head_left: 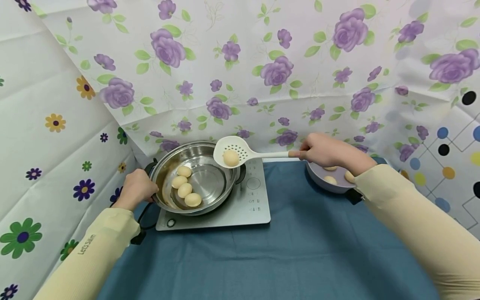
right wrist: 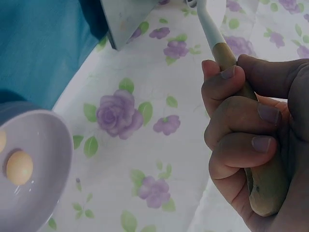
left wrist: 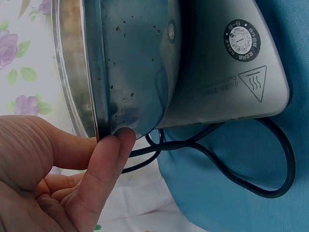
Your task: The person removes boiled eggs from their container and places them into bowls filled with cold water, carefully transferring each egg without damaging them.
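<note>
My left hand [head_left: 136,188] grips the left edge of a steel pot [head_left: 221,204]; in the left wrist view the thumb and fingers [left wrist: 102,157] pinch its rim. Several eggs [head_left: 184,191] lie in a row on the left side of the pot's bottom. With its fingers curled round the wooden handle, my right hand [head_left: 324,151] holds a white slotted spoon [head_left: 245,146] level over the pot's right rim. One egg [head_left: 231,158] rests in the spoon's bowl. Partly behind the right forearm stands a purple-grey pan [head_left: 318,180] with several eggs [right wrist: 19,167] in it.
Under the pot is a silver induction cooker [head_left: 258,208], its black cord [left wrist: 231,176] looping at the left. A blue cloth [head_left: 270,258] covers the table. Flowered sheets [head_left: 247,79] hang behind and at the left, a dotted one at the right.
</note>
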`<state>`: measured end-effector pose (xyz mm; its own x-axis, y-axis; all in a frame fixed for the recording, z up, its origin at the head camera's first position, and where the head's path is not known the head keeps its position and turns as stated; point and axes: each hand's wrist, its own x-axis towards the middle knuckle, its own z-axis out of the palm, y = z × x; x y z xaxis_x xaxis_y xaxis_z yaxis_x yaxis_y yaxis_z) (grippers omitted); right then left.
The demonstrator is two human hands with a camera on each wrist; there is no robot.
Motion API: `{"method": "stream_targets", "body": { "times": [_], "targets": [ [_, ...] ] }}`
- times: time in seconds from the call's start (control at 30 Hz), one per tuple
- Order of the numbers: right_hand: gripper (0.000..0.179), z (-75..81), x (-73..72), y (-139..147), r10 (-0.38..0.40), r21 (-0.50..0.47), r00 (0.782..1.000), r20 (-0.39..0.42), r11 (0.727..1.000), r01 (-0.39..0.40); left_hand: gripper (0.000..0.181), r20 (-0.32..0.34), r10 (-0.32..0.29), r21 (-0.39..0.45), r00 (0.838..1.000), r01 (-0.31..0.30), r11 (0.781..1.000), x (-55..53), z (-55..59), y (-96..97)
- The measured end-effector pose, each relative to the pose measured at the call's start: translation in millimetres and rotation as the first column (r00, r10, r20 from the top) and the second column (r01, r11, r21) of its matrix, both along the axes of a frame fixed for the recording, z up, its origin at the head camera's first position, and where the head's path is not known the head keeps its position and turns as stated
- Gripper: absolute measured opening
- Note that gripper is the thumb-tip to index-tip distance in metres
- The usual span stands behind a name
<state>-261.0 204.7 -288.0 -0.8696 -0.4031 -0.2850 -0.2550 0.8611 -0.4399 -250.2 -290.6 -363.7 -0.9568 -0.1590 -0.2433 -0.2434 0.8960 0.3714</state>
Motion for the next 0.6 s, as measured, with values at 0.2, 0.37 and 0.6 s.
{"method": "stream_targets", "body": {
  "times": [0.2, 0.37, 0.6],
  "targets": [
    [0.033, 0.3, 2.6, 14.5, -0.026, -0.007, 1.000, 0.010, 1.000, 0.027, 0.018, 0.000, 0.007, 0.005, 1.000, -0.007, 1.000, 0.9, -0.2, -0.4],
    [0.033, -0.2, 6.0, 28.2, -0.050, 0.005, 0.998, -0.030, 0.999, 0.050, 0.017, -0.003, 0.010, 0.005, 1.000, -0.010, 1.000, 1.4, -0.2, 0.3],
    [0.032, 0.1, 9.8, 50.9, -0.089, 0.015, 0.994, -0.063, 0.996, 0.090, 0.017, -0.001, 0.006, 0.012, 1.000, -0.006, 1.000, 0.6, -1.1, 0.5]
  ]
}}
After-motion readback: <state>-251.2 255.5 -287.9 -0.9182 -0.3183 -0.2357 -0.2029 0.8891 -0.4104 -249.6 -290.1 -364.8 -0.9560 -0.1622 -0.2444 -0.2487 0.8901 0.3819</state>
